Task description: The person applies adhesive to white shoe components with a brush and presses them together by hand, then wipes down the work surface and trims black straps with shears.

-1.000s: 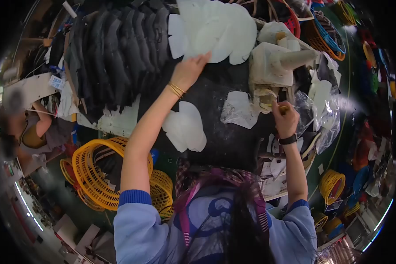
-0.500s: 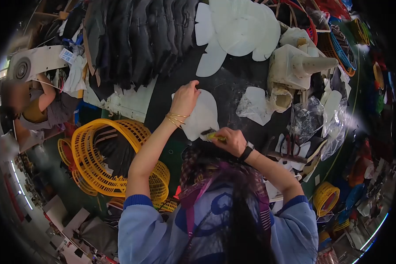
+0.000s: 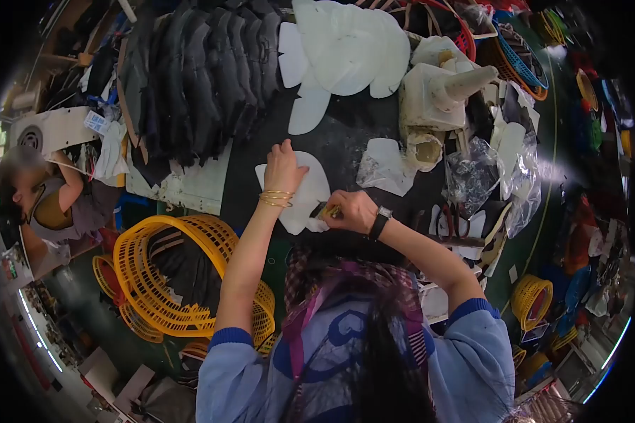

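Observation:
My left hand (image 3: pixel 285 168) presses down on a rounded white sheet piece (image 3: pixel 309 185) on the dark tabletop, fingers stretched forward and thumb apart. Another white edge pokes out to the left under that hand. In my right hand (image 3: pixel 354 211) is a small brush (image 3: pixel 327 210) with a yellowish handle, its dark bristle end over the right edge of the piece. The fingers partly cover the brush. Further up lies a spread of overlapping white cut pieces (image 3: pixel 353 49). Right of the hands sits a crumpled whitish sheet (image 3: pixel 386 166).
Dark padded pieces (image 3: pixel 197 77) stand in a row at upper left. A glue-stained white container with a spout (image 3: pixel 437 95) is at right, near scissors (image 3: pixel 453 221) and clear plastic (image 3: pixel 473 173). Yellow baskets (image 3: pixel 169 233) stand lower left. Another person (image 3: pixel 56 190) sits far left.
The view has shifted, so the table things appear further left. My right hand has drawn the brush slightly down along the white piece's edge. My left hand still presses on the piece.

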`<move>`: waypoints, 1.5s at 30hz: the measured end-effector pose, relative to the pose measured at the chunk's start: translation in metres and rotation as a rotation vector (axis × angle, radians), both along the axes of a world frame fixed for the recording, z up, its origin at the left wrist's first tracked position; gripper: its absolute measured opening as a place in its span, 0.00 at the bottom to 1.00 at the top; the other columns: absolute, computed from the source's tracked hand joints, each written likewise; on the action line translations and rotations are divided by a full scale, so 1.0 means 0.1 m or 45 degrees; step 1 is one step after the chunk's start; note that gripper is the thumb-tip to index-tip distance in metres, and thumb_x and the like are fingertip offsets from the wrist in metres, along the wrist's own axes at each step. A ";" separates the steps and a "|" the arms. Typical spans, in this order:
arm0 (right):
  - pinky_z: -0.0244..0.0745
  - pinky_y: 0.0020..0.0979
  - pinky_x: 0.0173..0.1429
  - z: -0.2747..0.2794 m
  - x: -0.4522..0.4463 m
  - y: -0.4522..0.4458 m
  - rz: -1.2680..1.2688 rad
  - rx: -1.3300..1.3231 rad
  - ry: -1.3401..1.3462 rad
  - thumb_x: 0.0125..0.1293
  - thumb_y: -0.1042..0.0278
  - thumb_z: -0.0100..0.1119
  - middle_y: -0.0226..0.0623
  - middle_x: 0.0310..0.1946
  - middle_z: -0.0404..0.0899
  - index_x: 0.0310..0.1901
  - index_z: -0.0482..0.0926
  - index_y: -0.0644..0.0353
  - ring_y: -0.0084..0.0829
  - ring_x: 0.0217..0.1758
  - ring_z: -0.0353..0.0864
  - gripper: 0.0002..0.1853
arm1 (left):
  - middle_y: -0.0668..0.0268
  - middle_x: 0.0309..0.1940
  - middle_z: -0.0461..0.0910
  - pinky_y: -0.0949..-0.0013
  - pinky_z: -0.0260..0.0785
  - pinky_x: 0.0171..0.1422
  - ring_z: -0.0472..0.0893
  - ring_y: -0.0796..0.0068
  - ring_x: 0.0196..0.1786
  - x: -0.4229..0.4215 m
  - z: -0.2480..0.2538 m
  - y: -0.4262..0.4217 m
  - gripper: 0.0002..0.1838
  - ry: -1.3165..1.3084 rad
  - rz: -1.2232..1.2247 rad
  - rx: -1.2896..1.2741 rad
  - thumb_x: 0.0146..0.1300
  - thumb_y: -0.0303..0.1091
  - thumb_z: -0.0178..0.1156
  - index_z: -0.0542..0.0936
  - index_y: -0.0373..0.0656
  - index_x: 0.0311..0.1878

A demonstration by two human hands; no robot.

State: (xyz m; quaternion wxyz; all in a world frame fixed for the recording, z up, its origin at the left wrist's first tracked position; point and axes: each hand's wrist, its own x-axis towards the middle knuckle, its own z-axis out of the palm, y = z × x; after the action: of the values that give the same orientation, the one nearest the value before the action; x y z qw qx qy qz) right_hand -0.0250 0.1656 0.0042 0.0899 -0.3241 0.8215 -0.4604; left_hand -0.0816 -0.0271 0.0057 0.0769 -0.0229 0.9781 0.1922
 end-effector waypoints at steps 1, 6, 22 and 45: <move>0.75 0.32 0.28 0.07 0.02 0.11 -0.039 0.024 0.023 0.48 0.67 0.68 0.37 0.25 0.77 0.31 0.75 0.60 0.36 0.24 0.80 0.12 | 0.58 0.46 0.72 0.55 0.69 0.49 0.73 0.54 0.51 0.04 0.08 0.10 0.37 -0.115 -0.045 -0.148 0.42 0.37 0.73 0.67 0.40 0.57; 0.73 0.31 0.26 0.62 -0.32 0.91 -0.948 0.095 -0.017 0.54 0.62 0.67 0.40 0.17 0.76 0.26 0.73 0.60 0.38 0.20 0.79 0.14 | 0.65 0.39 0.74 0.55 0.66 0.45 0.74 0.63 0.46 0.15 -0.03 -0.02 0.21 0.304 -0.134 -0.238 0.48 0.35 0.67 0.75 0.44 0.46; 0.72 0.35 0.24 0.55 -0.49 1.03 -0.636 0.791 0.055 0.60 0.51 0.59 0.37 0.17 0.75 0.23 0.75 0.62 0.38 0.20 0.78 0.20 | 0.66 0.37 0.74 0.69 0.74 0.41 0.78 0.65 0.43 0.93 0.20 0.45 0.12 0.589 -0.841 0.481 0.47 0.26 0.60 0.80 0.43 0.38; 0.73 0.34 0.26 0.22 -0.95 0.70 -0.731 0.186 0.101 0.56 0.55 0.65 0.41 0.23 0.78 0.28 0.77 0.63 0.41 0.23 0.79 0.17 | 0.67 0.35 0.73 0.63 0.58 0.45 0.72 0.67 0.44 0.94 0.06 0.54 0.10 0.291 -0.783 0.332 0.49 0.29 0.58 0.74 0.49 0.36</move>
State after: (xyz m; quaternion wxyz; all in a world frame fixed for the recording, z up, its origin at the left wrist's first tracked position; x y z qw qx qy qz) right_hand -0.1198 0.2353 0.0258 -0.0532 -0.0889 0.9134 -0.3937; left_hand 0.0124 0.0265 0.0122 0.0236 0.3045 0.9086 0.2848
